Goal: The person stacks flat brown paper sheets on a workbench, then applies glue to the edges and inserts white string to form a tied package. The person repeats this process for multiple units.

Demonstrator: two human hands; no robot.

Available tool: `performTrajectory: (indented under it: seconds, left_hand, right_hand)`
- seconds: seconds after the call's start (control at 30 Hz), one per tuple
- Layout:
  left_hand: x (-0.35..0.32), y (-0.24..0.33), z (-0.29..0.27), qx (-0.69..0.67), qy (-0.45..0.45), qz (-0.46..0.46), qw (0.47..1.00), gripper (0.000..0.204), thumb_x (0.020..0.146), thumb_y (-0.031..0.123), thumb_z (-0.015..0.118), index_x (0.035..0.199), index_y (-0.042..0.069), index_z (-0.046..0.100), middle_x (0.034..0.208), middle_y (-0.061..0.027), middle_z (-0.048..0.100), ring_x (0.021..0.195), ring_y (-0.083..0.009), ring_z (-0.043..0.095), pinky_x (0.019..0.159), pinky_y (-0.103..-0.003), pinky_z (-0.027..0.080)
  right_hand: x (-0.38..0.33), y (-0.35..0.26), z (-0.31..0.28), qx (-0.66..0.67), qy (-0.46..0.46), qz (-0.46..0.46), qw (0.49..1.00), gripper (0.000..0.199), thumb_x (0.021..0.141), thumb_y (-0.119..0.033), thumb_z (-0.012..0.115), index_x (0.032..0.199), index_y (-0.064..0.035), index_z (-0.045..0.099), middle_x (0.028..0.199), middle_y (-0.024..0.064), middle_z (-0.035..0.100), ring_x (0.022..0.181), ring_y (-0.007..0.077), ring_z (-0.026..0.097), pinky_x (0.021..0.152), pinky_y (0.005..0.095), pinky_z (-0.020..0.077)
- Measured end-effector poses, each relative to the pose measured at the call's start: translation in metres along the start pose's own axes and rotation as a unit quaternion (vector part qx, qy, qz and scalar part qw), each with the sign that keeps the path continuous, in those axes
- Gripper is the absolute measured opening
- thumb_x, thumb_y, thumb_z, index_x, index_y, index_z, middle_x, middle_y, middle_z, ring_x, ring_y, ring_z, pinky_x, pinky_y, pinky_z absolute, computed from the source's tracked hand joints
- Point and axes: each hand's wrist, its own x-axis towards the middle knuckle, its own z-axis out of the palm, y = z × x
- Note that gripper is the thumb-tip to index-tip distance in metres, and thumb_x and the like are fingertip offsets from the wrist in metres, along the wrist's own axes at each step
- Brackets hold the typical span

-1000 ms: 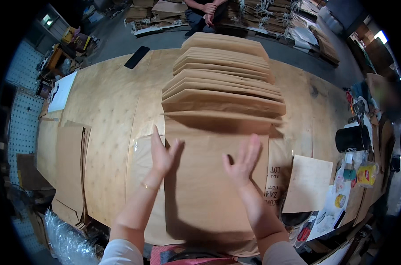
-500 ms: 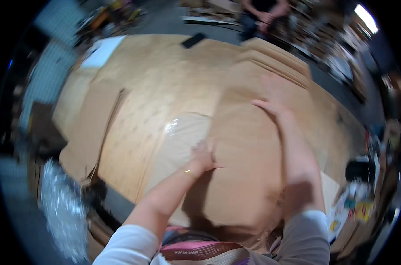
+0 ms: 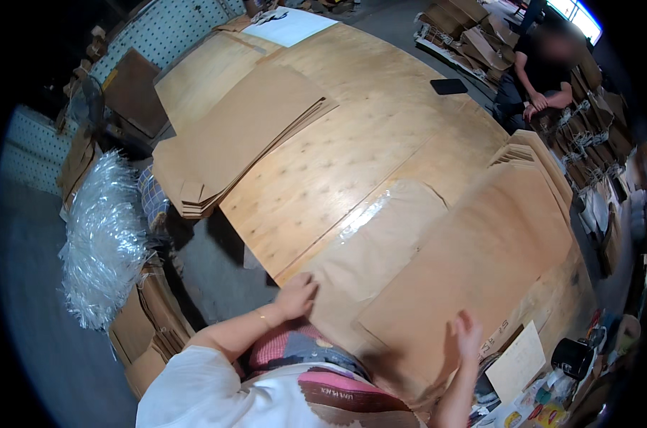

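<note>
Before me on the wooden table lies a brown paper sheet with a shiny strip of clear tape across its far end. My left hand is at its near left corner, fingers curled in on the edge. To the right, partly over that sheet, is a large stack of brown kraft paper, its far ends fanned into several layers. Above the near right part of this stack is my right hand, its fingers apart and holding nothing.
A second brown paper stack overhangs the table's left edge. Silvery plastic strips bulge beside it. A phone and white sheet lie at the far side. Right: a pale card and black cup-like object. Someone sits beyond.
The view has swung, so the table appears turned. Both hands have drawn back toward me: the left from between the papers to the sheet's near corner, the right from the stack's far part.
</note>
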Motion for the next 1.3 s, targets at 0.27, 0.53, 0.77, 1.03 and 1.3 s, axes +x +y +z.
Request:
performTrajectory:
  seconds: [0.27,0.53,0.77,1.03,1.3]
  left_hand:
    - [-0.149,-0.144,-0.043,-0.029,-0.175,-0.198,0.964,0.039,0.077,0.025,0.065,0.109,0.003,0.061,0.108,-0.0206,0.06,0.106,-0.0368,0.054,0.091,-0.043,0.045]
    - [-0.185,-0.222,-0.093,-0.01,-0.025,-0.212,0.977,0.036,0.077,0.023,0.065,0.107,0.002,0.062,0.111,-0.0169,0.061,0.106,-0.0344,0.056,0.093,-0.042,0.045]
    - [-0.211,-0.218,-0.122,-0.029,-0.016,-0.253,0.967,0.037,0.079,0.02,0.065,0.111,0.002,0.061,0.113,-0.0185,0.061,0.108,-0.035,0.054,0.094,-0.041,0.043]
    - [-0.201,-0.232,-0.267,0.048,0.119,-0.263,0.956,0.037,0.076,0.018,0.068,0.109,0.002,0.062,0.111,-0.0176,0.062,0.107,-0.034,0.057,0.094,-0.039,0.045]
    - [-0.069,-0.364,-0.42,0.108,0.228,-0.132,0.958,0.037,0.073,0.018,0.069,0.104,-0.001,0.063,0.104,-0.0207,0.062,0.103,-0.0373,0.056,0.09,-0.043,0.045]
  right_hand:
    - [-0.096,-0.066,0.171,-0.052,-0.205,0.036,0.977,0.039,0.084,-0.019,0.066,0.116,0.0022,0.06,0.109,0.0173,0.065,0.1,0.0248,0.063,0.088,0.0339,0.0489]
    - [-0.069,-0.24,0.303,-0.243,-0.285,-0.18,0.909,0.046,0.079,-0.026,0.065,0.118,-0.0014,0.059,0.111,0.0221,0.062,0.104,0.0366,0.059,0.089,0.0404,0.0473]
    - [-0.03,-0.263,0.362,-0.274,-0.362,-0.213,0.865,0.044,0.078,-0.029,0.066,0.113,-0.0027,0.063,0.104,0.0197,0.065,0.097,0.0362,0.062,0.085,0.0399,0.0493]
    - [0.023,-0.245,0.454,-0.137,-0.462,-0.219,0.848,0.037,0.075,-0.036,0.068,0.087,-0.0019,0.068,0.079,0.0193,0.065,0.072,0.0314,0.062,0.071,0.0382,0.0497]
    - [0.067,-0.328,0.62,0.356,-0.337,0.106,0.865,0.024,0.087,-0.02,0.062,0.098,-0.0023,0.05,0.084,0.0055,0.055,0.075,0.0135,0.05,0.065,0.0279,0.0434]
